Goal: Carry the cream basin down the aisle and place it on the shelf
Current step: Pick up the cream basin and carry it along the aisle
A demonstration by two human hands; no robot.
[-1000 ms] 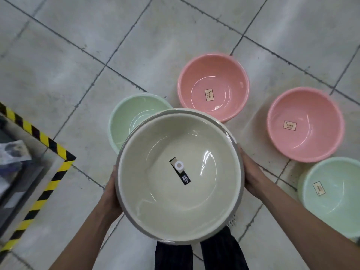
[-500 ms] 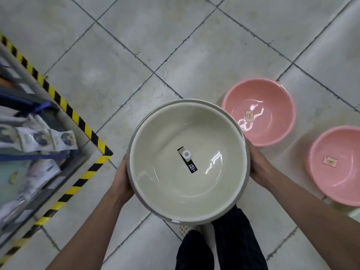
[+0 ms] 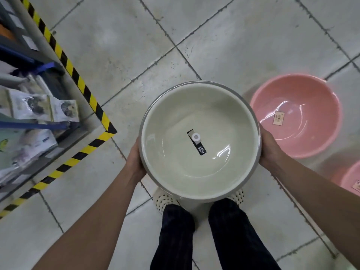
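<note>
The cream basin (image 3: pixel 171 152), round with a grey rim and a black label stuck to its bottom, is held level in front of me above the tiled floor. My left hand (image 3: pixel 135 160) grips its left side under the rim. My right hand (image 3: pixel 269 151) grips its right side; the fingers of both hands are hidden beneath the basin. A shelf unit (image 3: pixel 29 106) stocked with packaged goods stands at the left, its base edged with yellow-and-black tape.
A pink basin (image 3: pixel 311 133) lies on the floor just right of the cream one, and the edge of another pink basin (image 3: pixel 352 180) shows at the right border. My legs and spotted shoes (image 3: pixel 163 199) are below the basin. Grey tiles stretch ahead.
The view has swung left: the green basins have left the frame, the pink ones have slid right, and the shelf has come closer at the left. Both hands keep their hold.
</note>
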